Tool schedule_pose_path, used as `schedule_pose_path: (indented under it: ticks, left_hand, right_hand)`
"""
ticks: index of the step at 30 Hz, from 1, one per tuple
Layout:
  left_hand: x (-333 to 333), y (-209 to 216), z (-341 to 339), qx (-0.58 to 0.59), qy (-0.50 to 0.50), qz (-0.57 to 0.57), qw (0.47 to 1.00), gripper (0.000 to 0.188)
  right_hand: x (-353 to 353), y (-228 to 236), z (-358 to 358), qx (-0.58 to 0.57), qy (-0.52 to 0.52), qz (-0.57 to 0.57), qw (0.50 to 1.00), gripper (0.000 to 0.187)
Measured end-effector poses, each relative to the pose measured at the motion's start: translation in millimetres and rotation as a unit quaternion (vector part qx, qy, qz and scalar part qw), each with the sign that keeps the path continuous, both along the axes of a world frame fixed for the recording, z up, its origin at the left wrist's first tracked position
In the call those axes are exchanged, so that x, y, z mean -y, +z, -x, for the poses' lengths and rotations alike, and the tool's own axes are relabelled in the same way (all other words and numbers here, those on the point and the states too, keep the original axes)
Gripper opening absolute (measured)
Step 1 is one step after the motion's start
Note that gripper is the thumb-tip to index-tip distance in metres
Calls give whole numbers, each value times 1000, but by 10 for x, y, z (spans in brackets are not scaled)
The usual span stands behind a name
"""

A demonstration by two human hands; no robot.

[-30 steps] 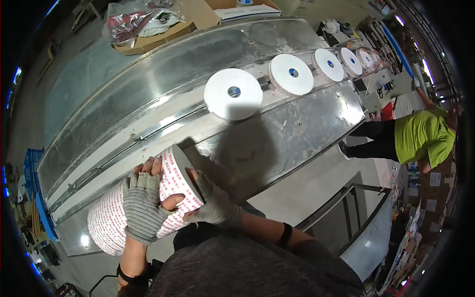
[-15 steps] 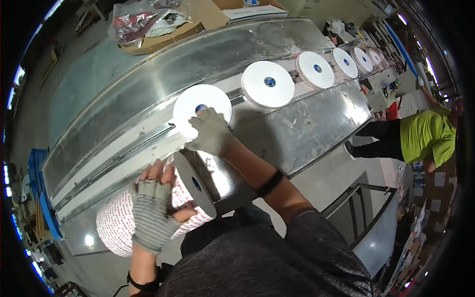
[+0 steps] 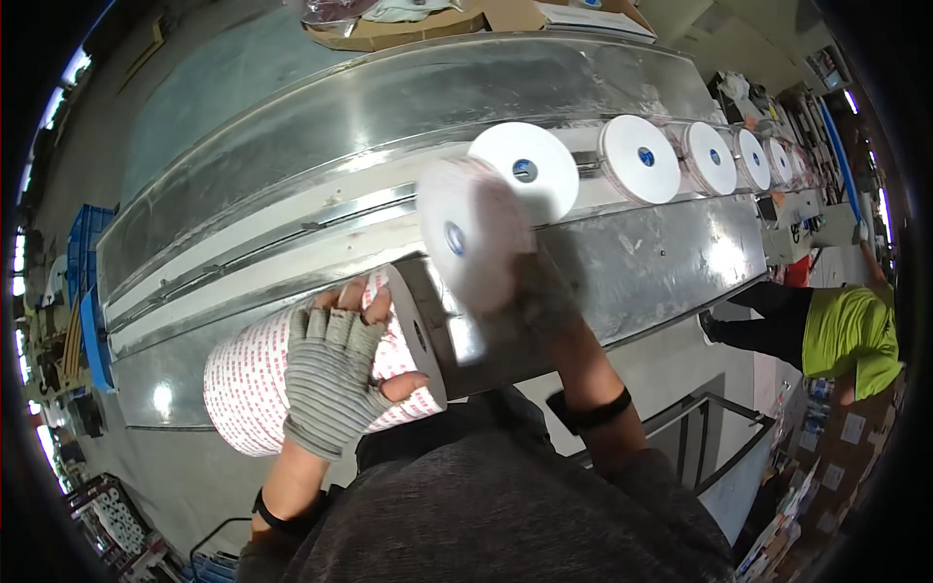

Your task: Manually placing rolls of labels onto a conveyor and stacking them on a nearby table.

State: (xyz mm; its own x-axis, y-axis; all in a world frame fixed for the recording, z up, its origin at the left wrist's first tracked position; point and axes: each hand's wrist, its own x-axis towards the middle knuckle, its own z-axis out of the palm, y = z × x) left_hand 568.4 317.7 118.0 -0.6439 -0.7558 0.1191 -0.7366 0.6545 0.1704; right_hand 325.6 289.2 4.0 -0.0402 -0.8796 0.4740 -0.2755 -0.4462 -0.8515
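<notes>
My left hand (image 3: pixel 335 384), in a grey knit fingerless glove, grips the end of a long stack of white tape rolls with red print (image 3: pixel 248 389). The stack lies on its side across the near edge of a metal-topped bench (image 3: pixel 292 267). Blurred by motion, my gloved right hand (image 3: pixel 549 291) holds a single white tape roll (image 3: pixel 455 238) with a blue core by its rim, raised and tilted above the bench. Behind it another white tape roll (image 3: pixel 535 146) lies flat on the bench's middle track (image 3: pixel 360 209). The fingers of my right hand are partly hidden.
Several more white rolls with blue cores, like the nearest one (image 3: pixel 632 141), line the track toward the far right. Cardboard boxes (image 3: pixel 525 15) sit beyond the bench. A person in a green shirt (image 3: pixel 841 335) stands at right. A dark metal frame (image 3: pixel 714 466) is below.
My right hand has left the roll on the track and now holds another, apparently off the stack's end. The view has shifted; the track rolls appear farther right. My left hand stays on the stack.
</notes>
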Motion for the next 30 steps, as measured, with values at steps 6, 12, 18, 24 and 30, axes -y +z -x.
schedule_pose_path:
  ticks: [6, 12, 18, 24, 30]
  left_hand:
    - [-65, 105, -91, -16, -13, -37, 999, 100]
    - [-135, 146, -886, 28, 90, -98, 991, 99]
    - [165, -2, -766, 31, 105, -120, 987, 99]
    - [-59, -109, -888, 39, 58, -47, 996, 105]
    - [-198, 26, -985, -74, -24, -30, 997, 89]
  right_hand:
    - [872, 141, -653, -545, 73, -222, 805, 73]
    - [-358, -77, -179, -355, 124, -91, 922, 63]
    - [-1084, 568, -964, -242, -3, -69, 968, 88]
    - [-810, 364, -818, 121, 104, -246, 956, 96]
    - [-347, 502, -517, 281, 71, -401, 869, 60]
